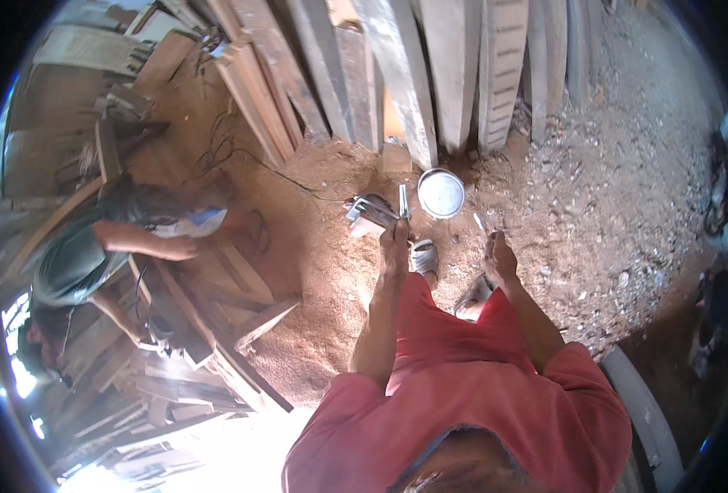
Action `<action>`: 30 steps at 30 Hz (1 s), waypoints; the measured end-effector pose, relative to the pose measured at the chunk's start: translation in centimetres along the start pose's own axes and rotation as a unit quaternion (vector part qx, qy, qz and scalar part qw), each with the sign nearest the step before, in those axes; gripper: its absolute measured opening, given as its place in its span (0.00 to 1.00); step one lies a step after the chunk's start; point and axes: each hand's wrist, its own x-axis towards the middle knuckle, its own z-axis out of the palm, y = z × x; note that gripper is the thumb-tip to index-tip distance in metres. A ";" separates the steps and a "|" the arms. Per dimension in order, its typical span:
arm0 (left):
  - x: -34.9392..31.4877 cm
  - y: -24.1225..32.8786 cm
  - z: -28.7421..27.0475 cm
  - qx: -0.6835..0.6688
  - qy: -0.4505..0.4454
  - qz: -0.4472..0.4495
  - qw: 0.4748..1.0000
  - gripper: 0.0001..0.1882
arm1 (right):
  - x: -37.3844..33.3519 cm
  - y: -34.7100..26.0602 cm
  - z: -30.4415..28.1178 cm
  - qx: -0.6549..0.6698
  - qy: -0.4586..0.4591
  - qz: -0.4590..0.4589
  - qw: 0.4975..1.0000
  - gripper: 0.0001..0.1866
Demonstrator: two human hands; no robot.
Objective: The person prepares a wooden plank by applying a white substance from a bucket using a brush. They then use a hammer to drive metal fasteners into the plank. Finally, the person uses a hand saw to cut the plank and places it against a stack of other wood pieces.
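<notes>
My left hand point(393, 246) is closed, and a thin, pale, flat strip point(403, 200) stands up from its fingers; its exact kind is too small to tell. My right hand point(499, 260), apart from the left, is closed on a short white stick point(478, 222). Just beyond my left hand is a dark tool with metal parts point(370, 210), partly hidden by the fingers. A round container with a white top point(441, 195) stands on the ground between and beyond my hands.
Long planks point(389, 74) lean upright at the far side. On the left a co-worker point(76, 263) bends over boards, a hand on a tool point(160, 333). Scrap timber point(241, 353) lies near there. A dark cable point(274, 168) crosses the sawdust; rubble point(602, 214) covers the right.
</notes>
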 end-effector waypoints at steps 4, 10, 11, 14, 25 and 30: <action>-6.4 8.4 -2.2 -0.049 -0.006 -0.063 0.997 0.18 | -0.8 -12.9 -11.7 0.178 0.003 -0.145 0.973 0.11; -14.2 15.7 -3.8 -0.176 0.048 -0.045 0.982 0.20 | -3.1 -25.7 -21.8 0.217 -0.059 -0.333 0.916 0.06; -16.4 16.8 -3.7 -0.175 0.062 -0.047 0.981 0.22 | -4.3 -26.9 -22.9 0.202 -0.082 -0.350 0.911 0.06; -21.8 18.1 -3.4 -0.172 0.105 0.013 0.979 0.21 | -6.5 -28.5 -23.3 0.204 -0.089 -0.403 0.888 0.06; -38.7 15.9 -10.4 -0.392 0.220 0.137 0.883 0.17 | -17.7 -38.9 -24.6 0.273 -0.288 -0.475 0.785 0.10; -47.5 14.7 -15.4 -0.502 0.300 0.185 0.790 0.14 | -27.4 -43.4 -19.6 0.199 -0.346 -0.631 0.665 0.10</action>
